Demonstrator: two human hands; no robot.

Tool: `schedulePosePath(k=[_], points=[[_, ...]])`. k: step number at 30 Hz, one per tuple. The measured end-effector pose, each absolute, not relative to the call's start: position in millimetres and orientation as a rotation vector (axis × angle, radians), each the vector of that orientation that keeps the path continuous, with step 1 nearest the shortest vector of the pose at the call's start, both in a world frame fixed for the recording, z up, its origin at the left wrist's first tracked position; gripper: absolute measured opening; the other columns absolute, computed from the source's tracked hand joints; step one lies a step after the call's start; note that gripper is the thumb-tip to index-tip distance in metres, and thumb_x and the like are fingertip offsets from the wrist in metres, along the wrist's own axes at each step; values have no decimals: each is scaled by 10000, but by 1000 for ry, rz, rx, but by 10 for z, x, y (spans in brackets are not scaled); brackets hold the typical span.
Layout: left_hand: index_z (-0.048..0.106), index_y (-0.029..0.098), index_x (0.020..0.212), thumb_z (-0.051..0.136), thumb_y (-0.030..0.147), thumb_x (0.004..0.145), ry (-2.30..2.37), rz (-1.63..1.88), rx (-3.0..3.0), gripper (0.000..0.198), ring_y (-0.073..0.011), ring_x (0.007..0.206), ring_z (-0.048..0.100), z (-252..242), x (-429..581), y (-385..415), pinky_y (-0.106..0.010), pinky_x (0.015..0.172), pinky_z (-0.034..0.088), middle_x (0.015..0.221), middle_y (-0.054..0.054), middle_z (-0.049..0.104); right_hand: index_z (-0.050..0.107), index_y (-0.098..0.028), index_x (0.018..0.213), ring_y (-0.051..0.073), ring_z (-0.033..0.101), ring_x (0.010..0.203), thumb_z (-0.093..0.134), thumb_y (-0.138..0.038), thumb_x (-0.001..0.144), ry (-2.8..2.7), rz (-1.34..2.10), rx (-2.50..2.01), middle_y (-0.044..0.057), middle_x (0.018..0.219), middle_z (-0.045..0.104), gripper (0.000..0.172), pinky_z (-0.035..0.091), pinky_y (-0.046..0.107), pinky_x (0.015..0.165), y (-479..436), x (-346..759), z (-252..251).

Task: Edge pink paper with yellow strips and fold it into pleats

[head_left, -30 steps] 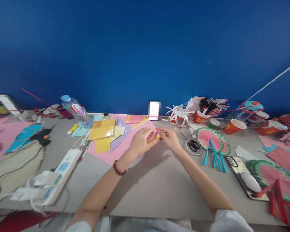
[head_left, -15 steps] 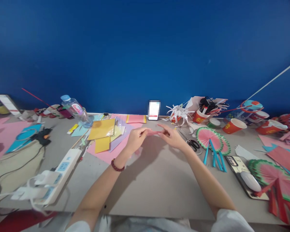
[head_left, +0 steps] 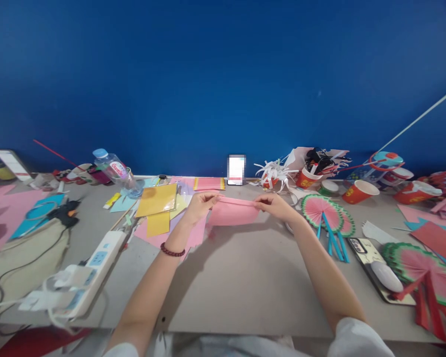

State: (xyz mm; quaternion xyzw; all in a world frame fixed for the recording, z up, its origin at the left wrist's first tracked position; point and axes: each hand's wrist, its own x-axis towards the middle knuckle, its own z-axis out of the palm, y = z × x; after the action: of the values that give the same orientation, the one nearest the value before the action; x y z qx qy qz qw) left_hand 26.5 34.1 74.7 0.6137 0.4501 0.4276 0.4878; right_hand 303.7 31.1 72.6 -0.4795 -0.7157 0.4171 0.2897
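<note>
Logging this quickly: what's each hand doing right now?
Left hand: pinching the left corner of the pink paper sheet.
Right hand: pinching its right corner.

the phone screen (head_left: 237, 169) is blurred; the paper fans (head_left: 423, 272) are cropped.

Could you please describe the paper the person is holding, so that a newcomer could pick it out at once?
Below the blue wall, at the middle of the grey table, the left hand and right hand pinch the top corners of a pink sheet. Unlike the yellow sheets lying flat to its left, it hangs between the two hands.
</note>
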Motion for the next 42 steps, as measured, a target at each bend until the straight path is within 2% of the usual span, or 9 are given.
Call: schedulePosePath(k=[7, 13, 16, 18, 22, 24, 31, 35, 42], points=[[721, 156, 915, 742, 430, 681, 1081, 874, 1511, 362, -163, 786, 619, 721, 231, 357, -274, 687, 504, 886, -73, 709, 683, -139, 767, 87, 445, 530, 638, -526, 726, -1788, 1286, -1310, -13, 587, 535, 392, 348, 209, 491, 316, 3051, 717], [724, 154, 861, 726, 438, 683, 1177, 888, 1640, 335, -185, 744, 634, 740, 284, 321, -287, 657, 505, 841, -80, 720, 695, -156, 810, 77, 453, 464, 663, -511, 711, -1842, 1311, -1328, -10, 588, 585, 370, 365, 212, 464, 301, 3038, 735], [729, 186, 817, 678, 393, 751, 1304, 894, 1841, 223, -196, 713, 639, 771, 298, 279, -299, 656, 485, 822, -64, 729, 698, -163, 773, 95, 491, 473, 642, -491, 744, -1913, 1132, -1341, 7, 607, 606, 334, 392, 226, 477, 270, 2991, 754], [723, 213, 810, 626, 335, 811, 1432, 911, 2043, 156, -203, 722, 637, 790, 312, 247, -307, 665, 466, 820, -45, 728, 706, -175, 749, 127, 554, 556, 623, -468, 776, -1961, 916, -1277, 36, 687, 638, 306, 435, 247, 538, 252, 2951, 760], [680, 214, 810, 513, 232, 893, 1493, 1035, 2472, 188, -211, 880, 598, 748, 366, 223, -311, 732, 438, 882, -42, 689, 721, -212, 814, 195, 613, 829, 534, -401, 868, -2019, 385, -1163, 83, 924, 662, 271, 464, 283, 708, 258, 2900, 705], [655, 194, 801, 469, 201, 913, 1511, 1048, 2610, 218, -211, 887, 570, 652, 403, 245, -317, 727, 428, 891, -64, 655, 709, -219, 881, 200, 608, 869, 479, -343, 905, -2115, 208, -1206, 89, 978, 655, 263, 448, 283, 724, 288, 2894, 627], [608, 160, 750, 470, 87, 883, 1446, 658, 2761, 205, -222, 828, 565, 101, 526, 380, -336, 704, 416, 797, -92, 594, 665, -180, 834, 194, 572, 809, 497, -199, 891, -2475, -116, -1365, 94, 850, 653, 178, 366, 260, 669, 419, 2893, 224], [604, 165, 748, 493, 149, 903, 1443, 631, 2717, 191, -188, 760, 572, -62, 507, 435, -304, 680, 413, 756, -60, 601, 657, -183, 825, 192, 571, 816, 521, -257, 897, -2497, -29, -1334, 91, 847, 657, 170, 374, 258, 685, 437, 2917, 50], [633, 182, 799, 516, 230, 912, 1392, 678, 2609, 170, -161, 833, 581, -82, 428, 444, -265, 728, 431, 840, -31, 649, 687, -190, 805, 160, 607, 783, 550, -337, 872, -2229, 594, -1210, 59, 851, 659, 212, 442, 254, 741, 477, 3008, -75]])
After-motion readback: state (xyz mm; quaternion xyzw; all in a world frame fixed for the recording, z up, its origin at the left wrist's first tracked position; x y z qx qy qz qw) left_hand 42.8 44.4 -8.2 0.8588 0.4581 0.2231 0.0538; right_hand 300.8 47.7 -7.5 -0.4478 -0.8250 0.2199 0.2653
